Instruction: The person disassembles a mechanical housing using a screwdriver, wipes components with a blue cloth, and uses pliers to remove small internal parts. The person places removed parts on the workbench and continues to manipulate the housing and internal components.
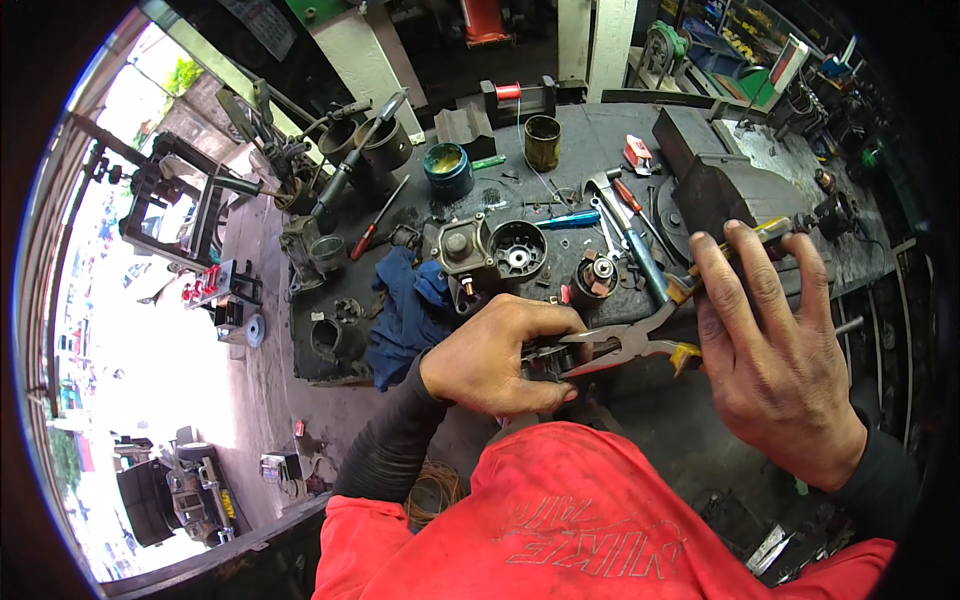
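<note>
My left hand is closed around a small dark metal part, mostly hidden by the fingers and thumb. The long jaws of a pair of pliers reach into that part, spread apart at the tips. Its handles, with worn yellow grips, are spread wide too. My right hand holds the pliers, several fingers laid over the upper handle and the palm beside the lower one. Just beyond the pliers on the bench stands a small round motor part with copper-coloured pieces.
The dark workbench carries a hammer, red screwdriver, blue rag, opened housing, round drum-like part, grease tub and rusty can. A bench vise stands at the right.
</note>
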